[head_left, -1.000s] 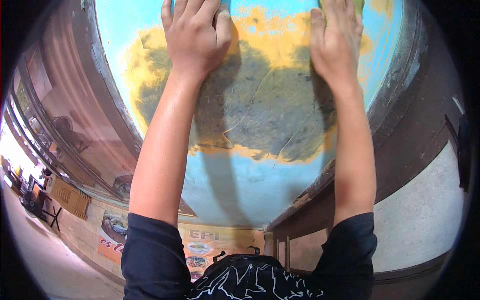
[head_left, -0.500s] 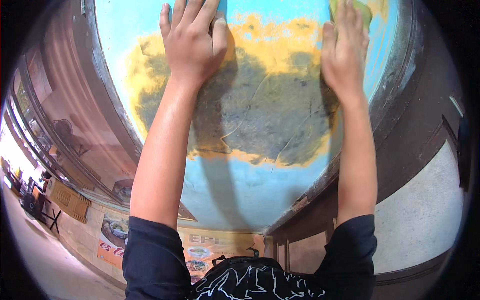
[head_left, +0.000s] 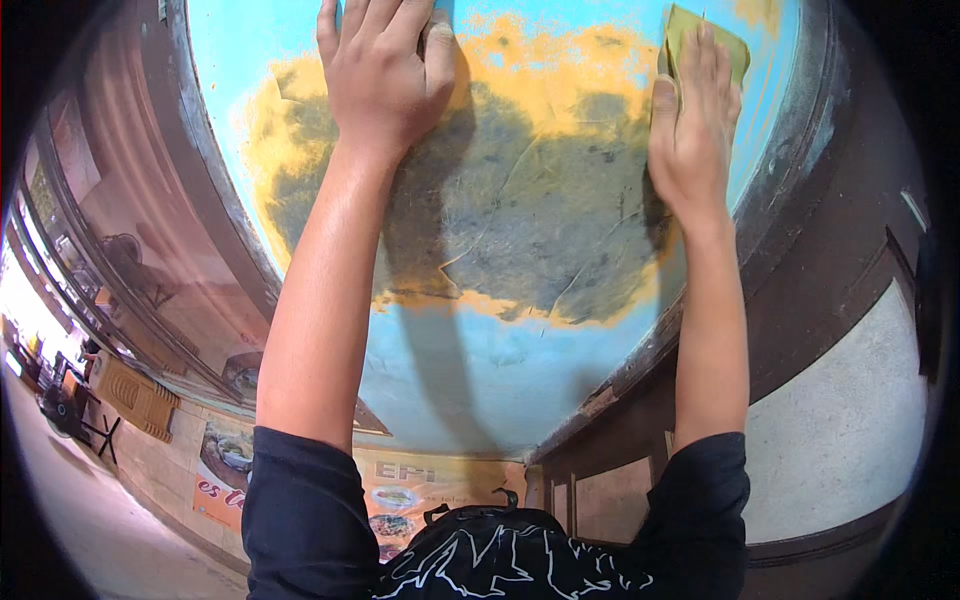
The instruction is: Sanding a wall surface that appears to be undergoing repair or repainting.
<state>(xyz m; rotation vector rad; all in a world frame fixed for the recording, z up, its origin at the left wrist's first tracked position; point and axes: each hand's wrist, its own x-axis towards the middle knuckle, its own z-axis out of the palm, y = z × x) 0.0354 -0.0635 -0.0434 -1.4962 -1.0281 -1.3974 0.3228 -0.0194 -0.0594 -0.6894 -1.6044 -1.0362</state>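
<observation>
In front of me is a turquoise painted panel with a large grey patch edged in orange-yellow, where the paint layers look worn through. My left hand lies flat against the upper part of the panel, fingers apart; its fingertips run out at the top edge. At the upper right my right hand presses a folded olive-yellow sheet of sandpaper to the panel. Its fingers lie straight along the sheet, with the thumb beside its left edge. What lies under the right palm is hidden.
Dark wooden framing borders the panel on the right, and a worn frame on the left. Farther left are a window, a stack of tan plastic stools and a fan. Food posters hang low down.
My right hand has slid down a little with the sandpaper, so more of the sheet shows. My left hand stays on nearly the same spot.
</observation>
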